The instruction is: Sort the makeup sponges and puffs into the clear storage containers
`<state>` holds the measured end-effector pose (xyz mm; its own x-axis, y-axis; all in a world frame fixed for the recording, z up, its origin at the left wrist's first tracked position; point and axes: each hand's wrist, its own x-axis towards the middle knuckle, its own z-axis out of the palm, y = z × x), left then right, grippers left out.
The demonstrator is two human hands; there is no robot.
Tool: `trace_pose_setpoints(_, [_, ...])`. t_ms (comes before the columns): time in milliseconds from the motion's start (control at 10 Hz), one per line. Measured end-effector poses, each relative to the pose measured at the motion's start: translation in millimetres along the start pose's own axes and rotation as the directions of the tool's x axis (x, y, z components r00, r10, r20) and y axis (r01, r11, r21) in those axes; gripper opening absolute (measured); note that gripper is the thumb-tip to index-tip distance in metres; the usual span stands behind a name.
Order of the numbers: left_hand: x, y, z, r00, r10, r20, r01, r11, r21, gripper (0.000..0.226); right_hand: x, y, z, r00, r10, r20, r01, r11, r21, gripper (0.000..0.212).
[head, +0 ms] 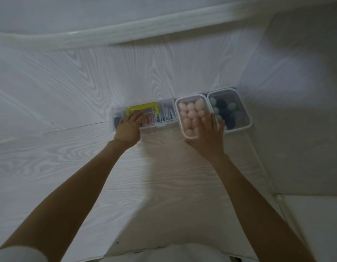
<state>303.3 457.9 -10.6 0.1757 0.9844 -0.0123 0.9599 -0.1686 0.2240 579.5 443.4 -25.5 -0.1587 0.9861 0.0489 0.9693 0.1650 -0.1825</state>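
Three clear containers stand in a row: a long divided box (145, 115) with one yellow handle (143, 108), then, right of it, a tub (194, 116) of about eleven pink sponges (192, 114), then a tub (230, 109) of blue and green puffs (223, 108), too jumbled to count.

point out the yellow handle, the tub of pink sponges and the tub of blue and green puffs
yellow handle (143, 106): head view, on its long top bar
tub of pink sponges (178, 107): head view, on its left rim
tub of blue and green puffs (244, 108): head view, on its right wall
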Motion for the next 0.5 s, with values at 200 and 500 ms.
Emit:
trace_pose_setpoints(200, [4, 13, 1, 0.991, -0.126, 0.038, 0.130, 0.984, -0.125, 0.066, -2, -7, -9, 0.992, 0.092, -0.092, -0.088, 0.995, 0.048, 0.090])
trace_pose_setpoints(500, [-10, -3, 1, 0.992, 0.019, -0.125, -0.053, 0.960, -0.276, 0.056, -6, -11, -33, 0.990, 0.095, 0.100, -0.124, 0.927, 0.355, 0.093])
